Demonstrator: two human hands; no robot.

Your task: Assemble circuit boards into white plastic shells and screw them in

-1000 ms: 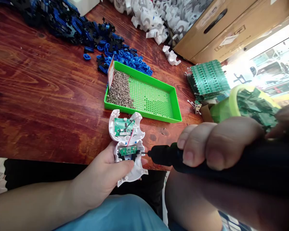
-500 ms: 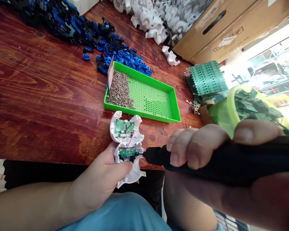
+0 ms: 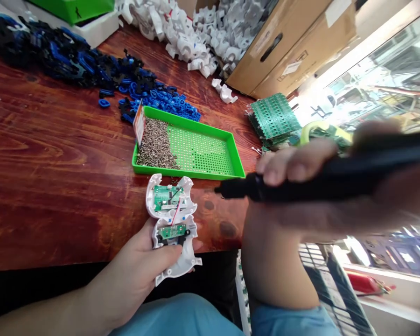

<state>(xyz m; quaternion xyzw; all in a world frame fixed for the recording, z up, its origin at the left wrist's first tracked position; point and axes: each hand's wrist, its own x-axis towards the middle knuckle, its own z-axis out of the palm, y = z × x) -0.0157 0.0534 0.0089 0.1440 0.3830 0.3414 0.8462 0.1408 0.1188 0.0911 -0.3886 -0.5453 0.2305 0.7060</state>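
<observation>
My left hand grips a white plastic housing by its lower half, thumb across the inside. Two green circuit boards sit in it, one in each half, joined by thin red and white wires. Beside the lower board is a black round part. In my right hand, blurred by motion, is a black electric screwdriver. Its tip points left and stays apart from the housing, up and to the right of it. Just beyond the housing lies a green tray with many small screws at its left end.
Blue and black plastic parts are heaped behind the tray. White housings pile up beside a cardboard box. Stacked green circuit panels and a yellow-green bucket stand at the right. A red fire extinguisher is low at the right.
The screwdriver's tip has come away from the lower board, as my right hand moved up. My left hand still holds the housing. The view has shifted.
</observation>
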